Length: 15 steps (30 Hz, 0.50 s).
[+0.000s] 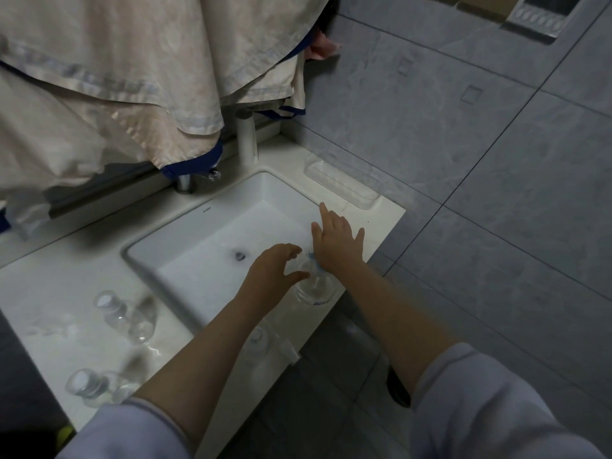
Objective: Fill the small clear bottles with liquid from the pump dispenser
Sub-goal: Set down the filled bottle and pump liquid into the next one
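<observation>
The clear pump dispenser stands on the counter's front edge, right of the sink, with its blue pump head on top. My right hand lies flat on that pump head, fingers straight. My left hand curls thumb and fingers round something clear beside the nozzle; it looks like a small clear bottle, mostly hidden. Two small clear bottles with white caps are on the counter at the left. A third shows partly behind my left forearm.
A white rectangular sink with a drain is set in the white counter. Beige cloth hangs low over the tap. A clear tray sits by the grey tiled wall. Grey floor tiles lie below right.
</observation>
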{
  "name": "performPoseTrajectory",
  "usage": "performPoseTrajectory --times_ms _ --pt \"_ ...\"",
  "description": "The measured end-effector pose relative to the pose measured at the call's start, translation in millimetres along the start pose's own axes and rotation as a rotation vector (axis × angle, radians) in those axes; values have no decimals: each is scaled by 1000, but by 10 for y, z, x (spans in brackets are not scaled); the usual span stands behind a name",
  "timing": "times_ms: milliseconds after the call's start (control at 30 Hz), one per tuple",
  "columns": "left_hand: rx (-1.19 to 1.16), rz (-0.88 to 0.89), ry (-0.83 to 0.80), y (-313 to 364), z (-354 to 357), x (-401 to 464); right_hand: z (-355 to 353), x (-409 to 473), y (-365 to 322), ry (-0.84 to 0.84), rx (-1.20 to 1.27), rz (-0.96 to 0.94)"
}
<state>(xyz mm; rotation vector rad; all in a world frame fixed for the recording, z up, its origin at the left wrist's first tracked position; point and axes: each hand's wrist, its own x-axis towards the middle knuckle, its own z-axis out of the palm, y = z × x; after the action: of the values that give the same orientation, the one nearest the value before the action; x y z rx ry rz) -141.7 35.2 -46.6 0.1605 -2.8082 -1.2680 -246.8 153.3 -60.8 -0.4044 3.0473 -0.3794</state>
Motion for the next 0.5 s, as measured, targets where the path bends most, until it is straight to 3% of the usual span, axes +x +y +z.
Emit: performPoseTrajectory --times_ms 500 --pt "5 -5 -13 -15 20 1 -5 -21 -16 7 17 -2"
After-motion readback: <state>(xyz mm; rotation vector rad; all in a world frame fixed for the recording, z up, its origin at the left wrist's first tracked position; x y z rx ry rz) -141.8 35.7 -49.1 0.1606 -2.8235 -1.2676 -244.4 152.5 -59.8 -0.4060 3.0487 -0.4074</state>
